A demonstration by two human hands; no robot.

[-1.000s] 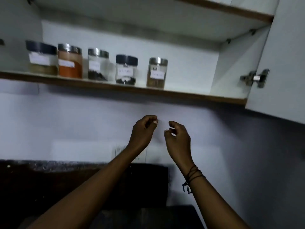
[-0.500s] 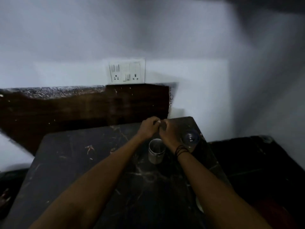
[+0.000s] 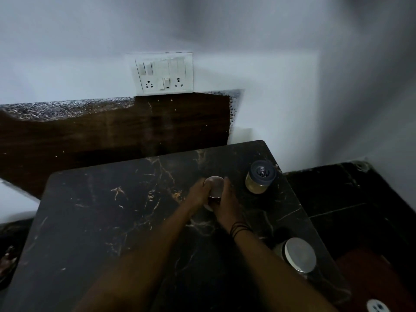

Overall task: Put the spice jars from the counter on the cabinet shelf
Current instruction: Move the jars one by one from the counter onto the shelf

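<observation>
Both hands, left hand point(image 3: 199, 193) and right hand point(image 3: 227, 200), have fingers wrapped around a silver-lid jar point(image 3: 213, 188). It stands on the dark tabletop point(image 3: 101, 221). A dark-lid jar point(image 3: 258, 180) is near.

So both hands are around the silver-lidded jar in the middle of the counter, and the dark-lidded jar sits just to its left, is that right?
Not quite. The head view shows the dark-lidded jar to the right of the silver-lidded jar, not the left. The rest holds: the left hand and right hand are both around that jar on the counter.
</observation>
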